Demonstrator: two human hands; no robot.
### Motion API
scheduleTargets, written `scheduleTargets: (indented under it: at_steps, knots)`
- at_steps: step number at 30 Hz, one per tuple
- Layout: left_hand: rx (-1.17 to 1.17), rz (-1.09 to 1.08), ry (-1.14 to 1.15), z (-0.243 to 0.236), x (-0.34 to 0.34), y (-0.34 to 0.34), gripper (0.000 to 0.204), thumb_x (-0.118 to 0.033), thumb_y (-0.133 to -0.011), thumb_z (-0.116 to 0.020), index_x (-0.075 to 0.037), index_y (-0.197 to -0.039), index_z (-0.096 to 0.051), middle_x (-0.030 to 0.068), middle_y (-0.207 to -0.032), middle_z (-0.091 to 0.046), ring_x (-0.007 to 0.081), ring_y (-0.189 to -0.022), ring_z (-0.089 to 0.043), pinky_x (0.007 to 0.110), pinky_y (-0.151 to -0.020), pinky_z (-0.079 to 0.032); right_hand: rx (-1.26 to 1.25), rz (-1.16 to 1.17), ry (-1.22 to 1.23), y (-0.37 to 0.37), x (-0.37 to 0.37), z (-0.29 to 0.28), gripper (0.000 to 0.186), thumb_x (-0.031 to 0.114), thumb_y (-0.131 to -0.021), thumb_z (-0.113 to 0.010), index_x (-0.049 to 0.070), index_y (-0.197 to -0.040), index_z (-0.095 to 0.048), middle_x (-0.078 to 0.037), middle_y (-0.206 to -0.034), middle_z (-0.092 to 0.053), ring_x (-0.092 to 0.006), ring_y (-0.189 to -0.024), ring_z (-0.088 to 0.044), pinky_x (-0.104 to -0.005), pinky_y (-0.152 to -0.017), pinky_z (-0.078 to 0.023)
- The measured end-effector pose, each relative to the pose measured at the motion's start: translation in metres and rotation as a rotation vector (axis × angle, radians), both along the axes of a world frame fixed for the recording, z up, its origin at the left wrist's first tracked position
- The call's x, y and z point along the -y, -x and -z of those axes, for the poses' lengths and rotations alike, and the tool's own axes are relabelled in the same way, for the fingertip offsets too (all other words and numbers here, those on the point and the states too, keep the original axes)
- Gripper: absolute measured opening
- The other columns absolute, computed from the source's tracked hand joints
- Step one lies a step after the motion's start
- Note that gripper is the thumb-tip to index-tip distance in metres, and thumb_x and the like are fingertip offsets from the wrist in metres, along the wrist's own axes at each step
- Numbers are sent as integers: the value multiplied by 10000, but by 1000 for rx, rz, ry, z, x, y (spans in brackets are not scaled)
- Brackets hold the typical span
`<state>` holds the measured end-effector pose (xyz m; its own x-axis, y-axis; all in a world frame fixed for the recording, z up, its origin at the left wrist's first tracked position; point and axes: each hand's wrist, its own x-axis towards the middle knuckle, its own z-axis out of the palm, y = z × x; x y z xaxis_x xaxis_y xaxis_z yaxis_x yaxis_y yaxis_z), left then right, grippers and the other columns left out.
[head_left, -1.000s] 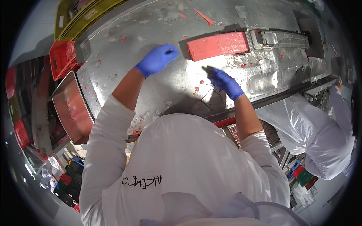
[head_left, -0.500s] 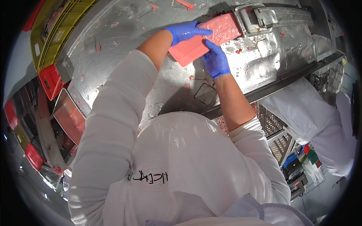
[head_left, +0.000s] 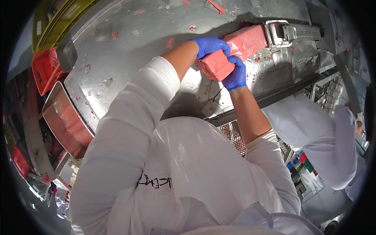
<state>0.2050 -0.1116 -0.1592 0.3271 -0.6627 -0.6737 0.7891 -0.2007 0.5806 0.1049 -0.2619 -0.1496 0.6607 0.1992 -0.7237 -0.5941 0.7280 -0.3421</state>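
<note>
A long pink block of soft, paste-like material [head_left: 247, 39] reaches from a rectangular metal outlet [head_left: 277, 33] toward me across the steel table. Its near end is rough and slightly raised. Over the top and far side of that end curls my left hand [head_left: 211, 46], in a blue glove. My right hand [head_left: 236, 75], gloved the same, grips the near side with its thumb on top and its other fingers partly hidden beneath. The two thumbs almost meet on the block.
Pink scraps dot the steel table [head_left: 133, 51]. At left stand a metal tray of pink material [head_left: 68, 121], a red crate [head_left: 45, 72] and a yellow-green crate [head_left: 62, 23]. A person in white [head_left: 309, 125] is at right, beyond the table edge.
Both hands have closed more tightly round the block's near end, which was a flat slab and now looks thicker and folded. The whole view has shifted slightly.
</note>
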Motion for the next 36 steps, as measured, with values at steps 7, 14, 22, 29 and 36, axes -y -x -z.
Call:
scheduleTargets:
  at_steps: [7, 14, 22, 29, 36]
  knots:
    - [-23, 28, -53, -12, -109, 59, 547, -161, -720, -684, 5, -1233, -596, 123, -1082, -668, 222, -928, -675, 343, -840, -553, -46, -118, -29, 65, -92, 2, 503, 236, -837, -653, 39, -1290, -558, -123, -1239, -640, -281, -1145, -622, -420, -1024, -491]
    - [154, 86, -432, -26, -307, 178, 906, -111, -629, -766, 1, -1457, -416, 196, -1367, -558, 269, -1244, -559, 392, -1035, -467, 714, -1503, 294, 92, -153, -46, 497, 370, -841, -776, 92, -1230, -640, -76, -1160, -664, -209, -1110, -618, -354, -1005, -470]
    - [1197, 88, -1286, -25, -314, 281, 960, -404, -615, -857, -131, -1431, -432, 163, -1290, -561, 392, -1191, -536, 513, -1037, -396, 952, -649, 1543, -46, -20, 52, 718, 478, -896, -696, 17, -1404, -483, -214, -1389, -503, -394, -1417, -342, -443, -1153, -297]
    - [1056, 48, -1412, -25, -331, 301, 942, -417, -612, -877, -128, -1401, -451, 146, -1253, -562, 372, -1163, -545, 501, -1012, -400, 483, -878, 445, 44, -74, 36, 697, 277, -879, -757, 131, -1440, -370, -120, -1331, -510, -235, -1280, -467, -372, -1086, -371]
    - [1082, 115, -1442, -28, -339, 318, 950, -474, -625, -864, -133, -1413, -457, 141, -1257, -564, 355, -1180, -538, 478, -1031, -386, 455, -797, 413, 115, -22, -1, 709, 81, -690, -580, 124, -1390, -479, -43, -1203, -552, -158, -1009, -563, -266, -706, -493]
